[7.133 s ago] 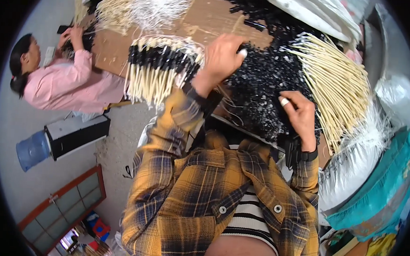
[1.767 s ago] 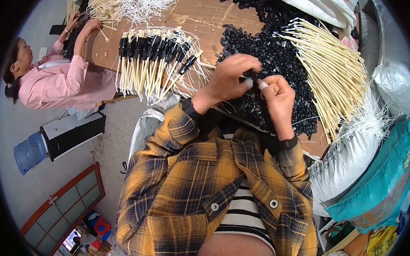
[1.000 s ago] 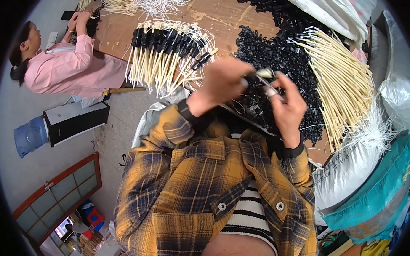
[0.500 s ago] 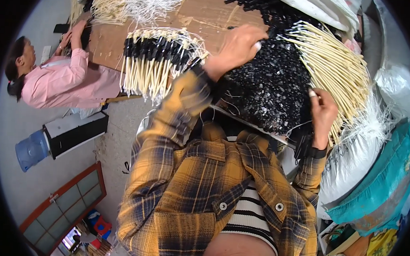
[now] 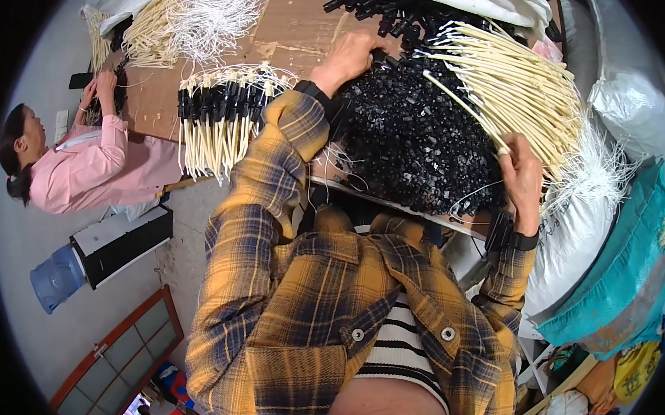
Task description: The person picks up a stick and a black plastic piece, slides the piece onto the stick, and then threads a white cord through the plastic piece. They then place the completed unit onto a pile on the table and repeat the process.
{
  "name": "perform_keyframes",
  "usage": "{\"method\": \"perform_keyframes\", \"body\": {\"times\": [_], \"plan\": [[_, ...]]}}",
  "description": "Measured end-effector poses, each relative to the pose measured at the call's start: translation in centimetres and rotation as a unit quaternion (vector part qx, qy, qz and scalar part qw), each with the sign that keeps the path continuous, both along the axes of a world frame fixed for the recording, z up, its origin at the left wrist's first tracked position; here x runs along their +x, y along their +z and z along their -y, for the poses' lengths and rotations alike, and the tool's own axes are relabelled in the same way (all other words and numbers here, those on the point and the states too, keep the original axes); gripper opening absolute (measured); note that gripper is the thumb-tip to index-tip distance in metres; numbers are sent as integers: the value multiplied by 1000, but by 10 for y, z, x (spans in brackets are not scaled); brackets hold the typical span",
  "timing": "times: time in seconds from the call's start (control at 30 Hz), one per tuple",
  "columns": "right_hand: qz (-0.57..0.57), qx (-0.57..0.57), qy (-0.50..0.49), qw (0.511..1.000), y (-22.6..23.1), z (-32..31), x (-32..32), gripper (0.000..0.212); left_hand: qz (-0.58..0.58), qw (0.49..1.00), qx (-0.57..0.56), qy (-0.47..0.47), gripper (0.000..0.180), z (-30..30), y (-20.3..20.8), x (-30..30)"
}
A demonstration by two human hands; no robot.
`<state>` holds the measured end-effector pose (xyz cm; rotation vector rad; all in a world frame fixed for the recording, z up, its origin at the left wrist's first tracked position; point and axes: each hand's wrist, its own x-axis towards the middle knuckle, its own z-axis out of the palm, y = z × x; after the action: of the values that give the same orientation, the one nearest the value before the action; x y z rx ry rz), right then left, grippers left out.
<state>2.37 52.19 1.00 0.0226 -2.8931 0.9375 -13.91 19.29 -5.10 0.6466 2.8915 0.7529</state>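
My right hand (image 5: 522,171) is closed on the lower part of a cream rod-like tube (image 5: 463,100), whose far end points left over a heap of small shiny black plastic pieces (image 5: 417,130). Beside that hand, on the right, lies a thick bundle of similar cream tubes (image 5: 520,82) with thin white strands at the near end. At the heap's far left edge, my left hand (image 5: 350,58) has its fingers curled together. Black parts lie right at its fingertips, and what it grips is hidden. Larger black connectors (image 5: 389,16) lie beyond it.
Left of my left arm, cream tubes fitted with black connectors (image 5: 218,117) hang over the brown tabletop's (image 5: 288,35) near edge. White strands (image 5: 214,21) lie farther back. A person in pink (image 5: 90,160) works at the left. White and teal sacks (image 5: 612,257) stand at the right.
My left hand has moved left across the black heap. My right hand, now with a cream tube in it, has turned slightly, and the tube slants out over the heap. The view has shifted a little.
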Motion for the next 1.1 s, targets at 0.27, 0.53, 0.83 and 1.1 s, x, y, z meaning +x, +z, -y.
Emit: {"method": "perform_keyframes", "body": {"times": [0.27, 0.53, 0.83, 1.1], "plan": [[28, -171, 4, 985, 11, 56, 8, 20, 22, 990, 130, 50, 35, 17, 20, 36], [51, -235, 38, 970, 9, 68, 13, 22, 150, 937, 306, 70, 38, 25, 32, 75], [35, -126, 126, 983, 22, 64, 15, 19, 22, 993, 101, -56, 40, 35, 31, 81], [-51, 33, 138, 989, -10, 102, -1, 10, -131, 971, 67, -186, 22, -39, 56, 143]]}}
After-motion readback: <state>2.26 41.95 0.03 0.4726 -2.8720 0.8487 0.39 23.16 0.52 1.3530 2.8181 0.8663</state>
